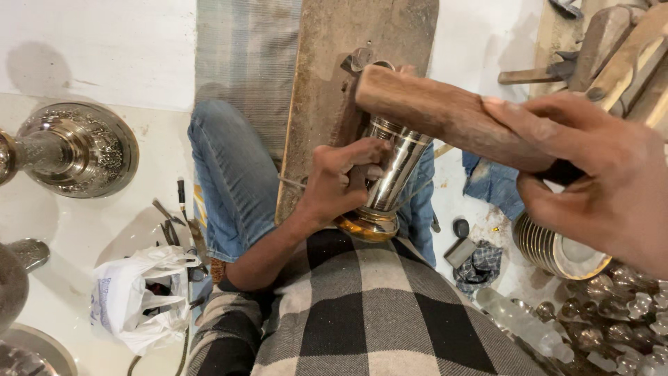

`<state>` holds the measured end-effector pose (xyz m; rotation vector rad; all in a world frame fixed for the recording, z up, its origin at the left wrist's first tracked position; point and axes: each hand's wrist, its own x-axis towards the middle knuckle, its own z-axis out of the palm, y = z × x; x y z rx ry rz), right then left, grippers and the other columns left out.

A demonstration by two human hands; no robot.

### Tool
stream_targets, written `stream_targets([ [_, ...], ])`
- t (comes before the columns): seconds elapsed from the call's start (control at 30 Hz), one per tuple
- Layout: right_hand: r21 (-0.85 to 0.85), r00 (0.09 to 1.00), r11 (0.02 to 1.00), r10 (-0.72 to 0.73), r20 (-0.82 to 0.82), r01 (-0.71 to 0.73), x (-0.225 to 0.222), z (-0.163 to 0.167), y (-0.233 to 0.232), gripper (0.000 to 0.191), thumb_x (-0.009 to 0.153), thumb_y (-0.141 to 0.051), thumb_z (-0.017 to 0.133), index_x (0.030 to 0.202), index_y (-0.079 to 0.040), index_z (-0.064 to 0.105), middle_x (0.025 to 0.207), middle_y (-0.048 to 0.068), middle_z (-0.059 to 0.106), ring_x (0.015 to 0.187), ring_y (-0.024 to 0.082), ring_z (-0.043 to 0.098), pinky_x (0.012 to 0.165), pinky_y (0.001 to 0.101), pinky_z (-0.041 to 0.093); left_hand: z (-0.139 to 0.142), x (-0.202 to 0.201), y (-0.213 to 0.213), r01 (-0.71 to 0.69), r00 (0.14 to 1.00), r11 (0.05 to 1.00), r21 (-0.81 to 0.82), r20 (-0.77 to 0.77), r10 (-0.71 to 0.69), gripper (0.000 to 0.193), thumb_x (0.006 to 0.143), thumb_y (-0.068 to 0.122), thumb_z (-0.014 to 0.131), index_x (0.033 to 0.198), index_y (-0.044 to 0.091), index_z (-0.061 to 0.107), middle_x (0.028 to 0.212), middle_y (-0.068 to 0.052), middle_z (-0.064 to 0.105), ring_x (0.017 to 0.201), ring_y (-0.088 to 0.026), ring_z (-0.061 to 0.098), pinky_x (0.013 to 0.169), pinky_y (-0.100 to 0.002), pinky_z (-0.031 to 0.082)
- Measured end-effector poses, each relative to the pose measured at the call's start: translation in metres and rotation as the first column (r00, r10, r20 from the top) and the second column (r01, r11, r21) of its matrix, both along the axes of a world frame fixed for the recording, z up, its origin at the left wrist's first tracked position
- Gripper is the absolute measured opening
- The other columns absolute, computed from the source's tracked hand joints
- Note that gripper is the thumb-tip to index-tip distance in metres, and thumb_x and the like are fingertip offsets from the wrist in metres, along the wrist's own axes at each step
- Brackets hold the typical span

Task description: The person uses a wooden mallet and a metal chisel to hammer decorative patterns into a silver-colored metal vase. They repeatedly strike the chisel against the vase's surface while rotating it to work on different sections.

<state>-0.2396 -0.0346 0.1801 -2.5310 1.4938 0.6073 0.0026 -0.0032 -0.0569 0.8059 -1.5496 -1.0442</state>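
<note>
We gripped the steel tumbler (393, 170) in our left hand (341, 182); our right hand (591, 163) clamped a wooden mallet (445, 115), seemingly touching its rim.

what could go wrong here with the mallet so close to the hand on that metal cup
1. The left hand grips the shiny metal cup just under the wooden mallet in the right hand; a stray blow might hit its fingers.
2. The cup rests tilted on the wooden plank; it might slip or dent.
</note>
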Motion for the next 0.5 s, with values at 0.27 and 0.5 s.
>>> stream_targets([
  [0.27,-0.118,0.783,0.982,-0.042,0.621,0.146,-0.054,-0.074,0.059,0.072,0.079,0.002,0.07,0.146,-0.02,0.057,0.123,0.015,0.071,0.065,0.014,0.067,0.046,0.0231,0.05,0.005,0.006,-0.02,0.212,0.946,0.974,-0.074,0.266,-0.186,0.041,0.084,-0.008,0.064,0.117,0.014,0.072,0.092,-0.002,0.079,0.066,-0.008,0.072,0.053,-0.023,0.059],
  [0.5,-0.339,0.662,0.903,0.086,0.744,0.264,-0.057,-0.12,0.113,0.077,0.08,0.007,0.073,0.152,-0.015,0.056,0.12,0.021,0.066,0.084,0.025,0.067,0.061,0.0298,0.056,0.002,0.007,-0.048,0.494,0.831,0.846,-0.199,0.394,-0.392,0.054,0.078,-0.002,0.068,0.127,0.021,0.068,0.072,0.001,0.072,0.049,-0.006,0.059,0.051,-0.02,0.05],
])
